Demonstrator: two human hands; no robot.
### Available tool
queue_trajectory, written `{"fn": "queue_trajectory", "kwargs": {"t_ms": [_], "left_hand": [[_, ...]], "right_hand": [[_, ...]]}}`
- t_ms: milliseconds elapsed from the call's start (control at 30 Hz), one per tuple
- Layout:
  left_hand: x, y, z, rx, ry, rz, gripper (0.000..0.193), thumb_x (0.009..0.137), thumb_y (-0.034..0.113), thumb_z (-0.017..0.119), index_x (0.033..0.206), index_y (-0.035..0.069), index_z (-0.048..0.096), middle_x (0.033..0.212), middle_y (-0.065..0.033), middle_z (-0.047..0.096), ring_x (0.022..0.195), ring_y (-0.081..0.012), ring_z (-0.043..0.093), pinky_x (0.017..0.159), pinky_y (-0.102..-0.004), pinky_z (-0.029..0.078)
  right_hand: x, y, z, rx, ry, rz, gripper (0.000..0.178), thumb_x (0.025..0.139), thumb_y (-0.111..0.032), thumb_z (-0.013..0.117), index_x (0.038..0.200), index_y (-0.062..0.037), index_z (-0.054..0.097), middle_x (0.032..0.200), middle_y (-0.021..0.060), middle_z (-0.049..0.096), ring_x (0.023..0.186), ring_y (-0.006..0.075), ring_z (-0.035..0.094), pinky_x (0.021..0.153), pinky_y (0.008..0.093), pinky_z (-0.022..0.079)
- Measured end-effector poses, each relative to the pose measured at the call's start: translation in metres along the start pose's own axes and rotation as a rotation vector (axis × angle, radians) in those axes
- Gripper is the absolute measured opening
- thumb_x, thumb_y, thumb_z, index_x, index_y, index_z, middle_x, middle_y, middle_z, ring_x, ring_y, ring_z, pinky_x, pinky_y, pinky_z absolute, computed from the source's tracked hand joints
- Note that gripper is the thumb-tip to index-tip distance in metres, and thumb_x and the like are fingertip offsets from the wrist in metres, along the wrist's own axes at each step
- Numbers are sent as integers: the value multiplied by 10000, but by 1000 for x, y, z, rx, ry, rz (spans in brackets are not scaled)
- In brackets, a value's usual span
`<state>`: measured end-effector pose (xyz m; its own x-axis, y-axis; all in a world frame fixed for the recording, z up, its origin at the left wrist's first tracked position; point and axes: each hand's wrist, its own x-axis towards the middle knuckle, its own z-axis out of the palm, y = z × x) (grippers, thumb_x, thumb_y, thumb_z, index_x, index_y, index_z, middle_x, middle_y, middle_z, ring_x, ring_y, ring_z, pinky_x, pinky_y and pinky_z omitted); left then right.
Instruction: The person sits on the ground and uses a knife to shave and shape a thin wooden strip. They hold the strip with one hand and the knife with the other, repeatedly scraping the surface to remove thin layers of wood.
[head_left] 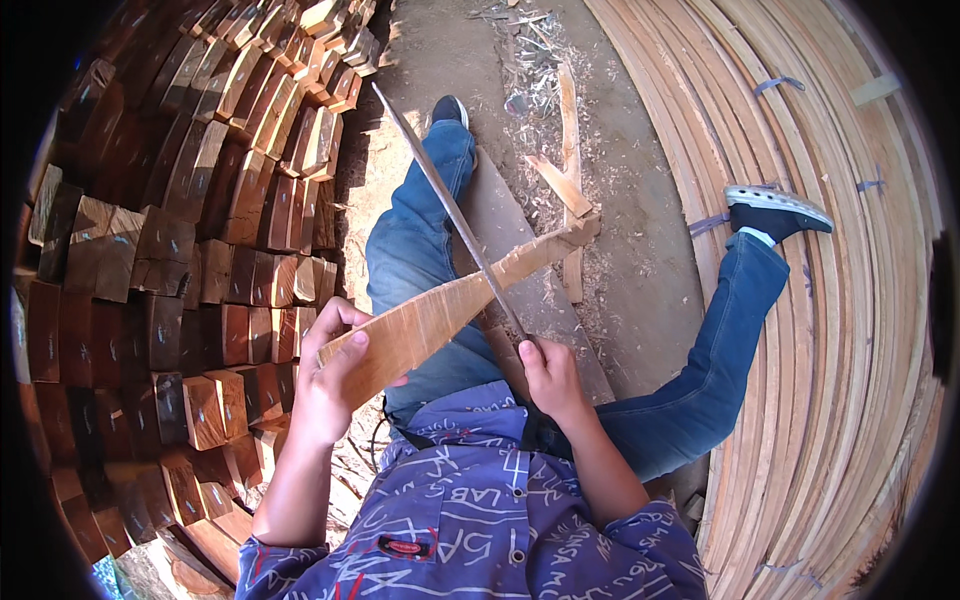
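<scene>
My left hand (340, 365) grips the wide end of a tapered wooden piece (425, 330), thumb on its upper face. The piece slants up to the right, narrowing toward a rough, blocky far end. Rows of cut marks run across its face. My right hand (550, 378) is closed around the near end of a long, narrow dark metal blade (440, 190), edge-on or nearly so. The blade points up and left, crossing over the wood near its narrow part. Whether it touches the wood, I cannot tell. The handle is mostly hidden in my fist.
Stacked wooden blocks (195, 180) rise on the left. Long bundled wooden strips (790, 350) lie on the right, my right shoe (780, 210) against them. Between my legs is a flat board (505, 220). Shavings and loose offcuts (568, 120) litter the ground ahead.
</scene>
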<state>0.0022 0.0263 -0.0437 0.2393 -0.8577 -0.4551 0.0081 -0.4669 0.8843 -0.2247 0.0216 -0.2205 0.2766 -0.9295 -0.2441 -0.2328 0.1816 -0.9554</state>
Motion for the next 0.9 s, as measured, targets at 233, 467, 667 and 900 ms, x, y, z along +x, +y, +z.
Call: {"fn": "queue_trajectory", "kwargs": {"t_ms": [233, 467, 667, 900], "left_hand": [[3, 3, -5, -2, -21, -11, 184, 918, 187, 500, 956, 14, 449, 883, -171, 589, 772, -255, 677, 616, -371, 602], [0, 8, 11, -9, -26, 2, 196, 921, 194, 509, 976, 18, 443, 889, -160, 601, 772, -246, 681, 633, -358, 603], [-6, 16, 20, 54, -32, 18, 226, 913, 213, 531, 979, 20, 434, 892, -167, 607, 775, -257, 691, 637, -361, 600], [-1, 3, 8, 6, 24, -16, 252, 906, 247, 539, 966, 13, 466, 907, -170, 603, 767, -274, 689, 642, -372, 605]], "right_hand": [[23, 137, -24, -179, 150, 385, 580, 992, -492, 472, 713, 9, 565, 528, 121, 500, 468, 260, 515, 460, 397, 394], [8, 58, -19, 328, 156, 450, 579, 1008, -522, 434, 671, -57, 502, 498, -24, 421, 382, 96, 417, 370, 278, 333], [19, 20, -13, -18, 56, 14, 535, 985, -420, 505, 718, 39, 567, 567, 176, 513, 537, 319, 539, 541, 441, 399], [21, 33, 9, -39, 46, 112, 546, 965, -454, 530, 715, 27, 594, 563, 186, 535, 562, 367, 577, 552, 442, 427]]}}
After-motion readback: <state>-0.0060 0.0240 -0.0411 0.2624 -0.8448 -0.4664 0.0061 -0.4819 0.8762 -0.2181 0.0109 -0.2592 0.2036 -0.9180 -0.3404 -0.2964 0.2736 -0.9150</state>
